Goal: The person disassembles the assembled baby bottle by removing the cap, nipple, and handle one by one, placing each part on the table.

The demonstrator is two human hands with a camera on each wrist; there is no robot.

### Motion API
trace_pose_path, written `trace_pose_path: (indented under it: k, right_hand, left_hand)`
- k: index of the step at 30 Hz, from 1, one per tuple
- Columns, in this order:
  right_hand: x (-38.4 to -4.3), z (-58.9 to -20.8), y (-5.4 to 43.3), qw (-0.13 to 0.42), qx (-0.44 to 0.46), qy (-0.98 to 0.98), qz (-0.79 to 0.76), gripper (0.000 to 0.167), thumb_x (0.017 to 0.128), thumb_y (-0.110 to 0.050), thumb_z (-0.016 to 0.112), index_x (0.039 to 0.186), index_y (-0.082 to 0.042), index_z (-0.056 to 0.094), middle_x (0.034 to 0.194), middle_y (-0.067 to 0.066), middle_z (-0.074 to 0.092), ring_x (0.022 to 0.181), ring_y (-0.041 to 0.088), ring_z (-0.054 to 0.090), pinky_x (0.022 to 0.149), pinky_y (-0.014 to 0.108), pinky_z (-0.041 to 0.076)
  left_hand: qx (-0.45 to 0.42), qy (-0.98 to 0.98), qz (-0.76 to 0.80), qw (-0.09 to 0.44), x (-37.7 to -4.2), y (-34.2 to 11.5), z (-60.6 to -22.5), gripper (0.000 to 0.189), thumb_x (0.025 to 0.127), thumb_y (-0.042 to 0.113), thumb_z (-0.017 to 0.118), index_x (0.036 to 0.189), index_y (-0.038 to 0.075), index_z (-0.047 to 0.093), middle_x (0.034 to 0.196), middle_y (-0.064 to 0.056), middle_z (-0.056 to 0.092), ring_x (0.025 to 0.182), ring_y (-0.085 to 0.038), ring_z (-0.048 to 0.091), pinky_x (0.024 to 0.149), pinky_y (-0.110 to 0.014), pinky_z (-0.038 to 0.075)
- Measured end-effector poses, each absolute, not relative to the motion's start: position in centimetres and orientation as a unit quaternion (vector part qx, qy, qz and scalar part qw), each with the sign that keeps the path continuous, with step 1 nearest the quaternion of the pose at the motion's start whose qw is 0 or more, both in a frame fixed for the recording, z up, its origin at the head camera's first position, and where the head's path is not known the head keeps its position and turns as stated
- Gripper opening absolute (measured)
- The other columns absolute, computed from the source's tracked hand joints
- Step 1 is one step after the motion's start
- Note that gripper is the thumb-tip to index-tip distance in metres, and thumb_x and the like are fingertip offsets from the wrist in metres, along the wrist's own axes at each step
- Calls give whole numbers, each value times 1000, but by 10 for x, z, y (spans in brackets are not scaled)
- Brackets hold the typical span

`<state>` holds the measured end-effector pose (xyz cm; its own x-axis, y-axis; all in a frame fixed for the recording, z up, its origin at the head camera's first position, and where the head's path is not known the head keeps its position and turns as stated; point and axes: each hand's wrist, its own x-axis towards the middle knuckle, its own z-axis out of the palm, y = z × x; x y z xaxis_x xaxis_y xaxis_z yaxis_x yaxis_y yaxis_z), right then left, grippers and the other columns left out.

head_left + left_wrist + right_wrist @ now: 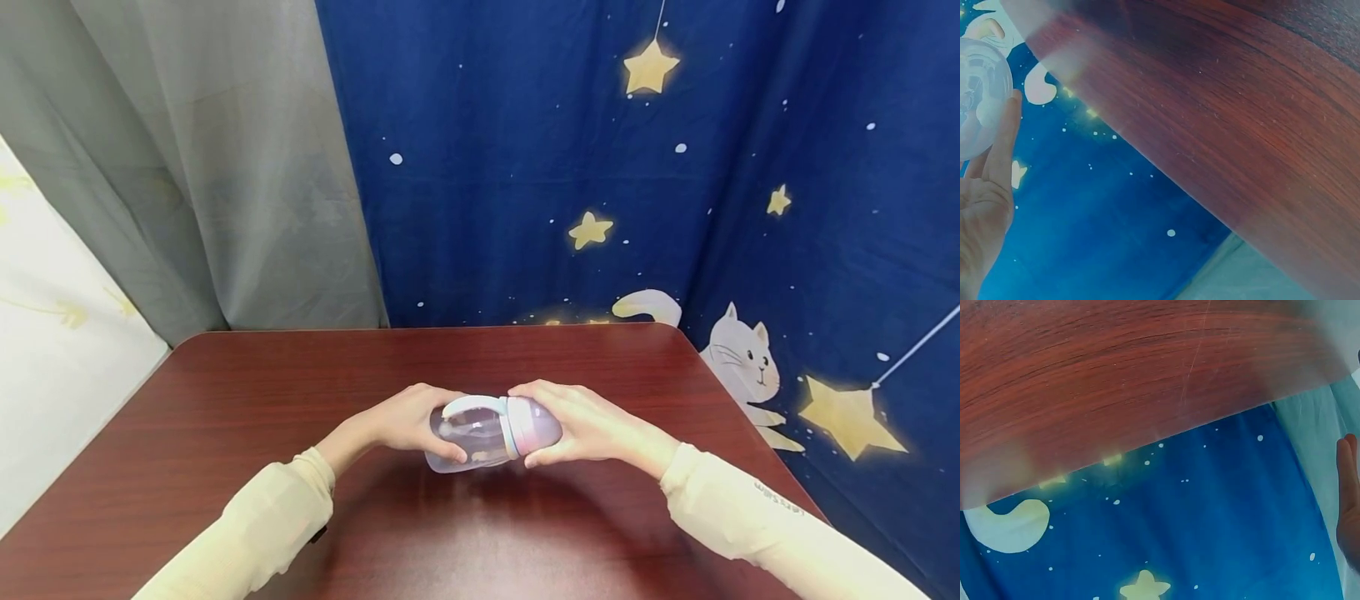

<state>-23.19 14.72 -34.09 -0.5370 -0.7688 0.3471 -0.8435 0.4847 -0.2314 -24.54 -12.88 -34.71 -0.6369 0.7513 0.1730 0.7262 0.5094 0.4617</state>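
A clear baby bottle (476,435) with a pale curved handle (474,404) lies sideways between the two hands, over the table. Its pinkish-purple cap (534,423) points to the right. My left hand (411,419) grips the bottle's base end, thumb at the near side and fingers behind. Around the cap my right hand (596,423) is curled, thumb below and fingers on top. The left wrist view catches the round clear bottom (988,94) of the bottle against the left fingers. Only part of the right hand (1349,506) shows in the right wrist view, without the bottle.
A reddish-brown wooden table (285,375) spreads beneath both arms, its far edge near the curtains. Behind it hang a grey curtain (262,183) and a blue curtain (510,167) with stars and a white cat. A small dark object (318,534) shows under the left sleeve.
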Motion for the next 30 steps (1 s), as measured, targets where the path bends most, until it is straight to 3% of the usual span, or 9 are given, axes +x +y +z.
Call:
trace_pose_path:
  k: [11, 18, 30]
  right_hand:
    - [-236, -342, 150, 148, 537, -804, 207, 70, 65, -49, 71, 122, -13, 50, 116, -7, 52, 97, 5, 52, 73, 20, 43]
    - [-233, -346, 150, 177, 528, -810, 183, 73, 64, -51, 71, 123, -13, 50, 115, -4, 54, 93, 8, 54, 67, 22, 45]
    - [-233, -348, 154, 158, 527, -808, 213, 70, 65, -51, 70, 122, -14, 51, 113, -7, 54, 91, 5, 54, 64, 16, 43]
  left_hand:
    - [447, 853, 265, 43, -245, -130, -346, 63, 64, 55, 69, 113, 18, 57, 89, 16, 57, 79, -4, 53, 68, -23, 44]
    - [447, 855, 262, 33, -245, -130, -344, 62, 63, 53, 71, 114, 20, 58, 89, 17, 58, 77, -4, 54, 67, -22, 43]
    - [434, 857, 271, 60, -243, -128, -348, 63, 65, 53, 70, 116, 19, 54, 96, 13, 57, 83, -4, 52, 73, -25, 43]
